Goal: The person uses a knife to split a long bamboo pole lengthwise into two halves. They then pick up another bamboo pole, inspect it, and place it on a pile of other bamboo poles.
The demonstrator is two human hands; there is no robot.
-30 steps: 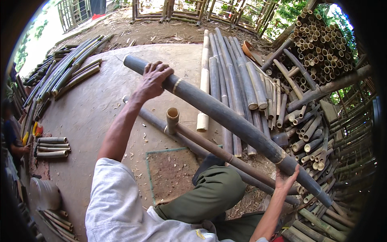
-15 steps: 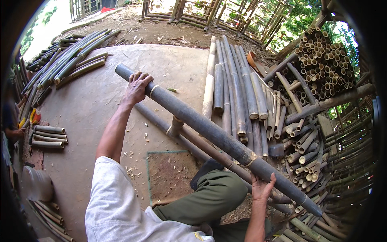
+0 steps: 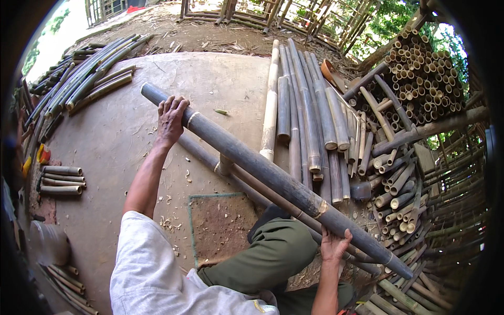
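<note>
We find no text, label, brand, number or sign that we can read. At six o'clock, near the lower edge of our view, we see a small yellow mark (image 3: 258, 306) on the pale grey shirt (image 3: 152, 265); it is too small for us to tell whether it carries any lettering.

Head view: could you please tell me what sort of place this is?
Probably a bamboo workshop, judging by the stack of cut tubes, the shavings on the floor and the held pole.
</note>
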